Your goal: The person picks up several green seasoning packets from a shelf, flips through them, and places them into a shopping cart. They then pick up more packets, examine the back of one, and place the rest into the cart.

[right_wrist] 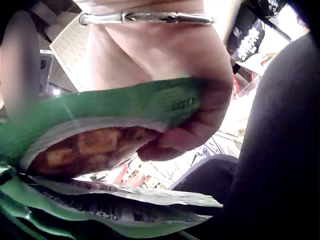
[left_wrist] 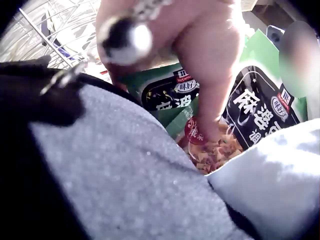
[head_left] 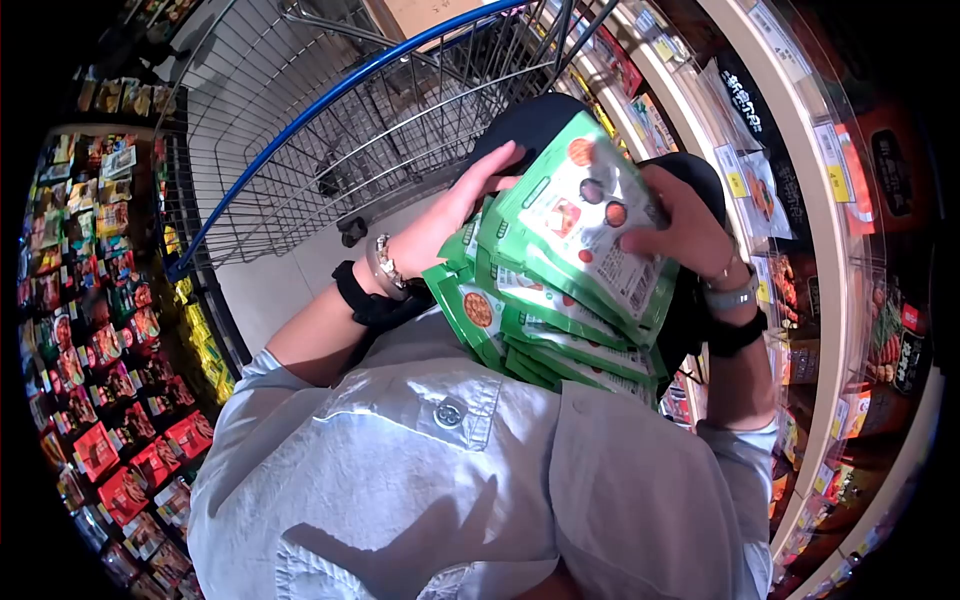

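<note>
A fanned stack of green seasoning packets lies against the person's lap, most with pale printed backs upward. The right hand grips the top packet by its side edge, thumb over the printed back and fingers curled underneath. In the right wrist view this packet is lifted apart from those below, its food picture showing. Along the stack's other side is the left hand, fingers extended at the packets' edge. Its straight thumb touches a packet front in the left wrist view.
A wire shopping cart with a blue handle stands in front. Close on the right are store shelves with price tags and bagged goods. Hanging packets fill a display at left. The person's dark knees are bent beneath the stack.
</note>
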`<state>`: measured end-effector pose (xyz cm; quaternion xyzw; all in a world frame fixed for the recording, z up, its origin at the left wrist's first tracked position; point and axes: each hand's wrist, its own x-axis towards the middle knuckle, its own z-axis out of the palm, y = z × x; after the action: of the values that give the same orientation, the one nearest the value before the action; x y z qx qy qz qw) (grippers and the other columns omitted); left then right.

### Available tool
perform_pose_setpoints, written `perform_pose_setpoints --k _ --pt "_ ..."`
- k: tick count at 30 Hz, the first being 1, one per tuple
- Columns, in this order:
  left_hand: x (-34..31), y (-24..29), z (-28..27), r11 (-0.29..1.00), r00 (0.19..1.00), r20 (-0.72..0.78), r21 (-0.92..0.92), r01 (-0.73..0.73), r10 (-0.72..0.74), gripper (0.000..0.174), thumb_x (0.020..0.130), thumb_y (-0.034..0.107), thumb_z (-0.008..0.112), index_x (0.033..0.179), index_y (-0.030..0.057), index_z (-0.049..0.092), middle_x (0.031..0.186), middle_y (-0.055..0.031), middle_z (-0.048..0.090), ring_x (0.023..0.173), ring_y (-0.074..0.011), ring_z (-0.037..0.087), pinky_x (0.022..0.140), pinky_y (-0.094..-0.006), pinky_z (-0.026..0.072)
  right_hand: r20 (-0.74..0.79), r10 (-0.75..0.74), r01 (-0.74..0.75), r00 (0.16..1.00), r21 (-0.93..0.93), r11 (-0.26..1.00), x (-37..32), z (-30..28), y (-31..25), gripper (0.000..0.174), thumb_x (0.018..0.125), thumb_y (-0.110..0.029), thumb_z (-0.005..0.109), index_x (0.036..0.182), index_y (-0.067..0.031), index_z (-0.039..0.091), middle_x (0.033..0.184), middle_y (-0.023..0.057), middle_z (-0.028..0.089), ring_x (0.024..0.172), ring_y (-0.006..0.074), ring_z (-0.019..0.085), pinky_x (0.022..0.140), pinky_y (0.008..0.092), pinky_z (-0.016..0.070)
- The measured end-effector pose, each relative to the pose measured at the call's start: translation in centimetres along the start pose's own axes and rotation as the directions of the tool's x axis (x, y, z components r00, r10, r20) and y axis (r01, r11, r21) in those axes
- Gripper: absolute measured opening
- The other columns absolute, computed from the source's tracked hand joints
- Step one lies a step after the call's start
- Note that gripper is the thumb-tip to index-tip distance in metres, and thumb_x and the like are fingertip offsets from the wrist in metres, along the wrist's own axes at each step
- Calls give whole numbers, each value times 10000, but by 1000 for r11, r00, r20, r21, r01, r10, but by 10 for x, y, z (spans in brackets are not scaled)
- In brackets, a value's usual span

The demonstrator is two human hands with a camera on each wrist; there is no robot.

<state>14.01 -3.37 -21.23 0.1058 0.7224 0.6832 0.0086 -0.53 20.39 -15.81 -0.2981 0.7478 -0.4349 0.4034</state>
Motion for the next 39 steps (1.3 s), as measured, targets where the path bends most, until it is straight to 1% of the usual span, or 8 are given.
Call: perform_pose_setpoints --k 5,7,12,25,27,29,32,39 --pt "3 1 -15 951 971 230 281 -132 67 574 725 233 649 1206 11 428 1231 -164 427 1139 -284 418 956 -352 318 -298 -41 98 954 179 979 -22 22 -12 401 613 -33 734 914 -11 471 837 44 562 767 88 530 662 214 442" --pt "3 4 -10 968 986 159 233 -93 57 465 713 232 647 1102 6 529 1194 -171 457 1107 -304 436 935 -358 332 -425 -64 157 903 188 970 -25 30 -10 394 623 -34 727 914 -10 462 833 43 564 765 89 536 662 218 447" --pt "2 1 -4 999 994 112 47 10 -16 429 719 217 642 1089 24 543 1185 -156 468 1093 -297 439 927 -370 332 -435 -69 162 898 180 970 -28 37 -14 384 630 -26 719 909 -10 457 826 41 566 755 83 536 661 216 448" --pt "9 8 -23 963 951 298 225 -151 80 468 703 189 671 1116 32 519 1205 -149 457 1123 -271 423 942 -358 324 -414 -83 178 906 197 964 -26 39 -10 368 653 -38 715 917 -9 460 837 47 577 738 80 548 652 209 462" --pt "11 11 -31 998 908 416 14 -69 57 567 668 116 701 1178 43 462 1217 -122 450 1135 -233 412 944 -338 327 -418 -114 190 901 145 971 -24 36 -6 364 655 -42 715 917 -7 464 841 49 579 732 82 550 651 211 465" --pt "10 19 -44 894 794 577 -233 383 -190 675 630 -37 613 1253 31 360 1309 -115 356 1188 -210 360 992 -326 273 -419 -58 185 906 271 945 -21 28 4 369 656 -51 716 929 -3 473 864 54 583 754 89 553 661 220 467" --pt "18 13 -53 862 800 600 -388 326 -32 700 521 -79 493 1209 0 393 1350 -141 309 1293 -206 200 1050 -325 148 -398 0 167 917 385 908 -20 19 9 395 685 -44 689 1014 6 478 922 62 596 818 108 561 714 241 461" --pt "29 20 -48 889 856 455 -248 385 -244 452 670 -18 378 1115 -37 459 1150 -142 520 1155 -205 421 996 -312 268 -287 64 115 956 565 817 -18 12 38 370 726 -45 654 1061 3 504 964 69 603 845 123 567 749 249 449"
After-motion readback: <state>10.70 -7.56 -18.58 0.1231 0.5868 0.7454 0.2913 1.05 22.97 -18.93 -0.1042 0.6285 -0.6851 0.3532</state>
